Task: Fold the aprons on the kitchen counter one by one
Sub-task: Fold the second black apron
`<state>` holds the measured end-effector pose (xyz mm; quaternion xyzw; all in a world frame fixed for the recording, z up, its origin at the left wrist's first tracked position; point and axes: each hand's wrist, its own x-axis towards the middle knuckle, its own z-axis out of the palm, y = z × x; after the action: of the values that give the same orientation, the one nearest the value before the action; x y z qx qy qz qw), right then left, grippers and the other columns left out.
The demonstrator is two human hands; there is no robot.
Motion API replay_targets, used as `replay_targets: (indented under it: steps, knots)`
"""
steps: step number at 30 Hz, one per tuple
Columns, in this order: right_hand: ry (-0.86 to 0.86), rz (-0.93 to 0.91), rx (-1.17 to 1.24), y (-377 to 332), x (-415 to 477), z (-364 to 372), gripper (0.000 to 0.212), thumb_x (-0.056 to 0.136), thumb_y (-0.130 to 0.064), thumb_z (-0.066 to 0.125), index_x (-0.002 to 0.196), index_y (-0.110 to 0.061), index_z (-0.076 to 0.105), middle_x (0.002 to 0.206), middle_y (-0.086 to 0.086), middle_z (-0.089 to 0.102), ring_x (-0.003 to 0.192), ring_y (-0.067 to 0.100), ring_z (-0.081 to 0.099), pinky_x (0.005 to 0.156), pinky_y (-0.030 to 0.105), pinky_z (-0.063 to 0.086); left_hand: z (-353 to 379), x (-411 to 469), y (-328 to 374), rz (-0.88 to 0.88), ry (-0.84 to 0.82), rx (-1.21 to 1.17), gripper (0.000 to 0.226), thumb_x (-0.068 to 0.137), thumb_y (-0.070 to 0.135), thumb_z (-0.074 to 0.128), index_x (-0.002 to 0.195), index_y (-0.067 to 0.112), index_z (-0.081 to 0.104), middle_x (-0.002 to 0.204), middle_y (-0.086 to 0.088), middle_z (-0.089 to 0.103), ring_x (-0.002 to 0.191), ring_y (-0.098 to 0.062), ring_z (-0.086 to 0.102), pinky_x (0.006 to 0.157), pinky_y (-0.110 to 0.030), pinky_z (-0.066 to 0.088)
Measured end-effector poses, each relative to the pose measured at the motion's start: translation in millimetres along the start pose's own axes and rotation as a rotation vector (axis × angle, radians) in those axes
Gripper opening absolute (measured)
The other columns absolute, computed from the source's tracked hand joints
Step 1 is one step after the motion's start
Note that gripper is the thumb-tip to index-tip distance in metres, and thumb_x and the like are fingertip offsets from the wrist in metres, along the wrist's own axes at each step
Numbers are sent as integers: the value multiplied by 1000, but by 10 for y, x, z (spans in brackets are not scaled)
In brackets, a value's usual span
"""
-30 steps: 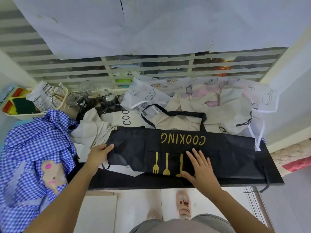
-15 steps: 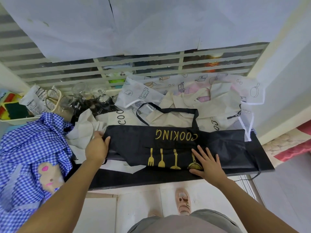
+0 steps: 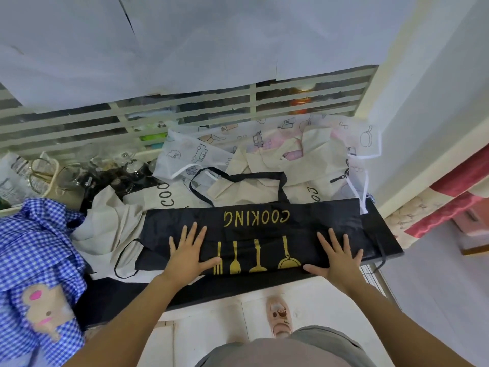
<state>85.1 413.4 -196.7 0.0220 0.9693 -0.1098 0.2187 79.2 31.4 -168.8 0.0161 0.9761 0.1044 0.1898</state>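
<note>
Black apron (image 3: 254,226), thin slick fabric with gold "COOKING" lettering and gold utensil prints, lies folded into a long flat band along the front of the dark kitchen counter (image 3: 381,234), its neck strap looped back over the cream aprons (image 3: 264,181) heaped behind. Left hand (image 3: 189,256) and right hand (image 3: 337,259) both lie flat on it, palms down, fingers straight and spread, gripping nothing. Crumpled blue gingham apron (image 3: 34,250) with a cartoon patch sits at the left end.
</note>
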Motion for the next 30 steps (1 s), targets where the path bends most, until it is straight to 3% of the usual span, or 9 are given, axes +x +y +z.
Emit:
replay_targets:
  steps: [3,6,10,12,14,16,20,22,30]
  knots:
    - [44,-48,-22,-141,18,-59,115,57,-95,10,152,-32,3,160,1,-9,146,30,-15,112,59,-6,-76,-106,-98,6,345,-252,50,91,37,60,135,13,51,143,-8,44,134,-27,37,113,-44,24]
    - [50,-207,-3,-480,58,-74,104,66,-89,15,152,-32,2,160,-1,-10,145,24,-18,113,53,-9,-206,-303,-266,-227,597,-499,21,91,20,62,108,7,62,98,-8,63,90,-24,59,77,-28,45]
    - [48,-392,-14,-994,124,-31,82,87,-63,46,151,-36,2,160,-4,-10,141,16,-23,117,50,-9,-320,-420,-618,-777,435,-1057,34,92,37,60,85,4,64,72,-5,58,71,-22,55,64,-27,37]
    - [27,-407,5,-1146,165,-8,80,88,-61,47,150,-38,3,160,-4,-11,144,18,-18,116,48,-9,-382,-427,-691,-888,369,-1402,35,91,38,61,101,5,66,77,-6,62,63,-15,51,62,-23,41]
    - [13,-372,53,-1227,216,7,79,88,-60,49,151,-37,6,160,-4,-10,146,22,-14,116,48,-5,-472,-407,-673,-908,405,-1583,39,93,31,60,121,4,62,112,-11,67,86,-20,64,81,-25,50]
    - [0,-354,74,-1274,250,27,78,89,-59,50,151,-37,8,160,-4,-9,147,23,-12,116,49,-2,-585,-386,-692,-948,384,-1762,33,95,32,58,116,8,64,119,-7,64,107,-24,61,99,-28,43]
    - [-6,-364,66,-1171,275,29,77,89,-56,52,151,-36,10,160,-8,-8,147,20,-9,117,51,1,-633,-253,-839,-1048,292,-2085,25,86,43,64,98,21,60,90,4,61,72,-12,54,65,-23,39]
    - [-14,-368,53,-1102,280,16,77,89,-56,52,151,-36,10,160,-9,-8,147,18,-9,117,51,2,-618,-219,-883,-1039,325,-2155,22,87,39,64,88,17,60,84,6,60,69,-9,51,68,-23,35]
    - [-50,-377,35,-1016,335,-10,74,91,-51,52,151,-36,10,160,-9,-8,147,16,-8,118,51,3,-599,-243,-1000,-1102,344,-2283,36,104,23,33,81,10,57,111,2,60,118,-9,55,94,-23,38]
